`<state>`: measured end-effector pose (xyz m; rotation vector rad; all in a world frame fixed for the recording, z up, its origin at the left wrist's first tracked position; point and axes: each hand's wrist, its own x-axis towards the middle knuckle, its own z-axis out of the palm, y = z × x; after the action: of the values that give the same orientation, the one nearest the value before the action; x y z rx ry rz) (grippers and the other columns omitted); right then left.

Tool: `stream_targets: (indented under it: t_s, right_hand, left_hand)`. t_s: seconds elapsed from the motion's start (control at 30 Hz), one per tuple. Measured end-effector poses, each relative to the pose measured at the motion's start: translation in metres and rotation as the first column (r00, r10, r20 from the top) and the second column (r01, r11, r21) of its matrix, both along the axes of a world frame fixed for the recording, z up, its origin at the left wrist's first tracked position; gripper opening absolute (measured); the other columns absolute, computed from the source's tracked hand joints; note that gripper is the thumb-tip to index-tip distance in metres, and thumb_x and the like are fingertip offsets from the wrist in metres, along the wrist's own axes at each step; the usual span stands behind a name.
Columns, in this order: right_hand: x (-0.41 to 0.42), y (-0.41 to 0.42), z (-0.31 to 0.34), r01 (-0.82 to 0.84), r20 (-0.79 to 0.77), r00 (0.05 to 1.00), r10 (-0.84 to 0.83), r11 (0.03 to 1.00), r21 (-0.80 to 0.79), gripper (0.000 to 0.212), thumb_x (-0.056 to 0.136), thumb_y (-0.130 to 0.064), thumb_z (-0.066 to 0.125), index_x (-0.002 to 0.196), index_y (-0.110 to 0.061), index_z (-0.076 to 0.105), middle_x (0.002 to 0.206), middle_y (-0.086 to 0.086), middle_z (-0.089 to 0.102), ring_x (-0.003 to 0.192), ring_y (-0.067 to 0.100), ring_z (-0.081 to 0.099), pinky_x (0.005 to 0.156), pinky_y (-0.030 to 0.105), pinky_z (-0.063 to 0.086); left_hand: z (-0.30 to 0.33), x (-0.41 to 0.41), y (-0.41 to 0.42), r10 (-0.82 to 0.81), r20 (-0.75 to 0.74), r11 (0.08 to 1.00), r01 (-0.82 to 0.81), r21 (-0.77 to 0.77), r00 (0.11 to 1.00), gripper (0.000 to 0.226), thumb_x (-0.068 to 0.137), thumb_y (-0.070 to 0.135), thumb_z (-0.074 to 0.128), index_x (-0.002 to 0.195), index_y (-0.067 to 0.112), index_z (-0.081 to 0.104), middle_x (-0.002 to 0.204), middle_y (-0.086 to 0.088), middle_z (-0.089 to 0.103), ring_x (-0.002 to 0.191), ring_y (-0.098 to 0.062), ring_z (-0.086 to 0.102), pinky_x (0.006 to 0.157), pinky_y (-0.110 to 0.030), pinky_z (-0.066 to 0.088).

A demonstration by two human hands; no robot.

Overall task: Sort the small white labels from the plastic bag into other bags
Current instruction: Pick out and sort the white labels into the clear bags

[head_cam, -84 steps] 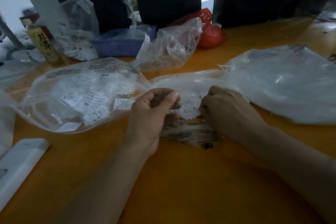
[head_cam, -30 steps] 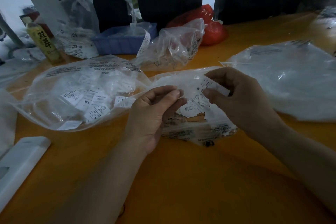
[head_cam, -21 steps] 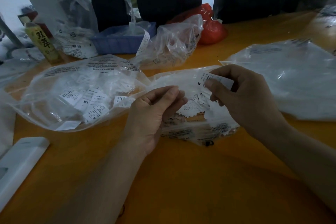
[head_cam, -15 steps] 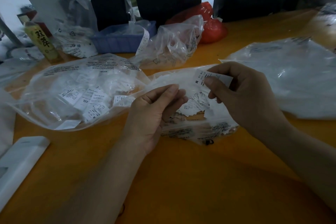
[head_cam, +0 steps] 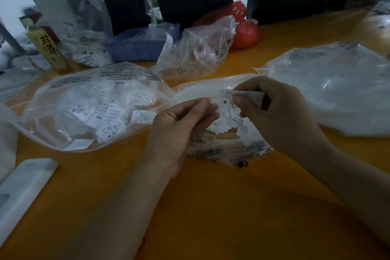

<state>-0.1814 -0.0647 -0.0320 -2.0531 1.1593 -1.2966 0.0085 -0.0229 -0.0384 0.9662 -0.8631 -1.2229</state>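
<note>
We observe the right hand (head_cam: 280, 116) pinching 1 label (head_cam: 242, 97) marked M, raised for reading; left hand (head_cam: 179, 126) fingers curl, holding the source bag (head_cam: 221, 150) open.

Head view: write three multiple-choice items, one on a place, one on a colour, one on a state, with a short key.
1. Where does the blue tray stand?
A. at the far edge of the table
B. under the right hand
C. on the white device

2. What colour is the table?
A. green
B. orange
C. black

3. What does the right hand do?
A. lies flat and open
B. grips the bottle
C. pinches a white label

Key: A, the tray stands far back behind the bags; B, the bare top is orange; C, thumb and fingers pinch the label marked M.
</note>
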Motion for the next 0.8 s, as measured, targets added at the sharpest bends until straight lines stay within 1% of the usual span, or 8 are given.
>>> stream_targets:
  t_s: [0.13, 0.3, 0.5, 0.6, 0.67, 0.73, 0.77, 0.8]
  right_hand:
    - [-0.0003, -0.001, -0.0013, -0.023, -0.038, 0.999, 0.024, 0.999, 0.032, 0.006, 0.097, -0.028, 0.068, 0.103, -0.03, 0.069, 0.081, -0.021, 0.065, 0.077, -0.004, 0.063, 0.061, 0.005, 0.045]
    - [0.0003, 0.0003, -0.001, -0.041, -0.054, 0.998, 0.043, 0.999, 0.033, 0.007, 0.097, -0.028, 0.069, 0.102, -0.033, 0.067, 0.08, -0.023, 0.064, 0.078, -0.004, 0.064, 0.062, 0.005, 0.046]
    - [-0.0009, -0.0008, -0.0011, -0.057, -0.092, 0.994, 0.064, 0.996, 0.069, 0.007, 0.098, -0.028, 0.067, 0.103, -0.033, 0.068, 0.078, -0.022, 0.064, 0.076, -0.004, 0.064, 0.062, 0.008, 0.047]
    - [-0.0003, -0.0005, -0.0015, -0.071, -0.108, 0.991, 0.08, 0.994, 0.08, 0.007, 0.098, -0.028, 0.067, 0.103, -0.033, 0.069, 0.08, -0.02, 0.065, 0.075, -0.002, 0.065, 0.062, 0.012, 0.051]
    - [-0.0004, -0.0011, -0.0026, -0.073, -0.124, 0.989, 0.083, 0.994, 0.086, 0.011, 0.097, -0.028, 0.068, 0.108, -0.03, 0.072, 0.081, -0.022, 0.065, 0.074, -0.004, 0.065, 0.061, 0.011, 0.05]
    - [-0.0003, -0.001, -0.0037, -0.072, -0.136, 0.987, 0.082, 0.994, 0.083, 0.017, 0.097, -0.028, 0.069, 0.114, -0.031, 0.071, 0.079, -0.03, 0.064, 0.069, -0.009, 0.064, 0.058, 0.009, 0.049]
    - [-0.0001, -0.0007, -0.0042, -0.071, -0.131, 0.988, 0.081, 0.994, 0.08, 0.022, 0.097, -0.029, 0.069, 0.119, -0.033, 0.067, 0.081, -0.034, 0.062, 0.07, -0.01, 0.063, 0.06, 0.009, 0.05]
    - [0.0, -0.0011, -0.005, -0.065, -0.114, 0.991, 0.073, 0.995, 0.079, 0.03, 0.096, -0.031, 0.07, 0.125, -0.035, 0.063, 0.089, -0.033, 0.062, 0.079, -0.009, 0.064, 0.068, 0.01, 0.053]
  left_hand:
    - [-0.0009, -0.0007, -0.0001, 0.007, 0.02, 1.0, -0.007, -0.007, 1.0, 0.025, 0.076, 0.027, 0.08, 0.097, 0.014, 0.086, 0.105, -0.015, 0.081, 0.103, -0.028, 0.078, 0.085, -0.025, 0.062]
    - [-0.002, -0.0002, -0.001, 0.014, 0.028, 1.0, -0.014, -0.018, 1.0, 0.023, 0.078, 0.025, 0.08, 0.097, 0.013, 0.085, 0.105, -0.015, 0.081, 0.102, -0.028, 0.079, 0.084, -0.026, 0.062]
    - [-0.0043, -0.0003, -0.0013, 0.016, 0.093, 0.999, -0.013, -0.036, 0.996, 0.026, 0.075, 0.026, 0.083, 0.098, 0.015, 0.086, 0.103, -0.014, 0.081, 0.098, -0.027, 0.079, 0.083, -0.024, 0.062]
    - [-0.0044, -0.0007, -0.0006, 0.02, 0.165, 0.999, -0.011, -0.052, 0.986, 0.025, 0.072, 0.028, 0.085, 0.095, 0.019, 0.086, 0.101, -0.011, 0.082, 0.095, -0.023, 0.08, 0.081, -0.022, 0.062]
    - [-0.0044, -0.0007, 0.0001, 0.031, 0.236, 0.998, -0.017, -0.059, 0.971, 0.025, 0.07, 0.031, 0.086, 0.094, 0.025, 0.086, 0.099, -0.007, 0.082, 0.093, -0.023, 0.08, 0.081, -0.024, 0.063]
    - [-0.0048, -0.0007, 0.0007, 0.041, 0.289, 0.998, -0.024, -0.062, 0.956, 0.022, 0.071, 0.031, 0.085, 0.094, 0.029, 0.086, 0.097, -0.005, 0.083, 0.09, -0.023, 0.081, 0.078, -0.025, 0.063]
    - [-0.0046, -0.001, 0.0011, 0.041, 0.301, 0.998, -0.023, -0.063, 0.953, 0.021, 0.072, 0.03, 0.085, 0.093, 0.028, 0.086, 0.097, -0.004, 0.083, 0.089, -0.023, 0.081, 0.076, -0.026, 0.064]
    - [-0.0042, -0.0014, 0.0015, 0.041, 0.306, 0.998, -0.022, -0.065, 0.951, 0.02, 0.073, 0.03, 0.084, 0.093, 0.027, 0.086, 0.096, -0.004, 0.083, 0.089, -0.022, 0.081, 0.073, -0.025, 0.064]
